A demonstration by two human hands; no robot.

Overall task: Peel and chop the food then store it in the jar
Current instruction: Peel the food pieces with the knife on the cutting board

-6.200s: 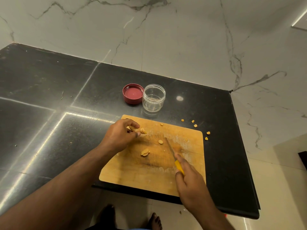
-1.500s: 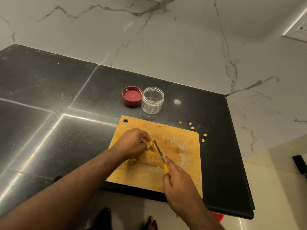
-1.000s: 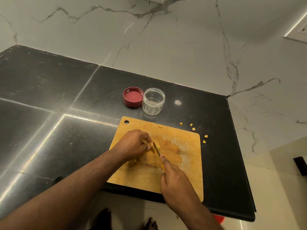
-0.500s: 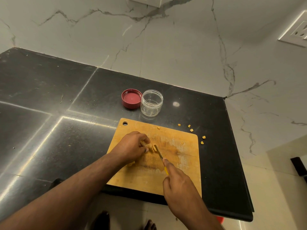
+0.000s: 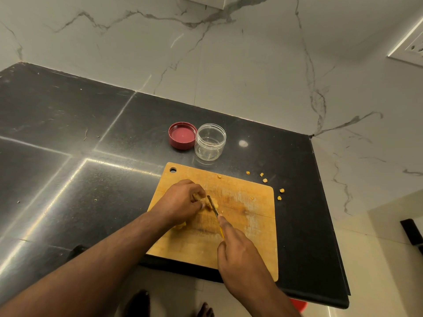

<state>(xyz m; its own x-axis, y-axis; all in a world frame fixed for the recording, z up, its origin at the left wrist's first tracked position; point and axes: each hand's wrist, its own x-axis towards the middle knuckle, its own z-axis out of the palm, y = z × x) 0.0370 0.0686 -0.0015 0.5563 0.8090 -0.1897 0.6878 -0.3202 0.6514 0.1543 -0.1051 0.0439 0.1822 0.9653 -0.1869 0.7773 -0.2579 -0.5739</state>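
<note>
i'm pinching the food (image 5: 207, 200) on the board (image 5: 251, 225) with my left hand (image 5: 180, 203), right hand (image 5: 240, 255) gripping the knife (image 5: 212, 205), blade just right of my left fingertips (image 5: 201, 205), crossing the piece.

The tabletop (image 5: 68, 138) is black polished stone with pale seams crossing it and streaks of reflected light. Behind the tabletop and along its right end stands a white marble-look wall (image 5: 240, 65) with grey veining. A white switch plate (image 5: 202, 1) sits on that wall at the top edge of view, cut off by the frame. A second white socket plate (image 5: 409, 50) sits on the wall to the far right of the tabletop. Below the tabletop's near edge lies a pale tiled floor (image 5: 377, 271). A red object (image 5: 298, 304) shows on the floor just under the tabletop's near right corner, mostly hidden. A dark object (image 5: 412, 234) stands at the right frame edge.
</note>
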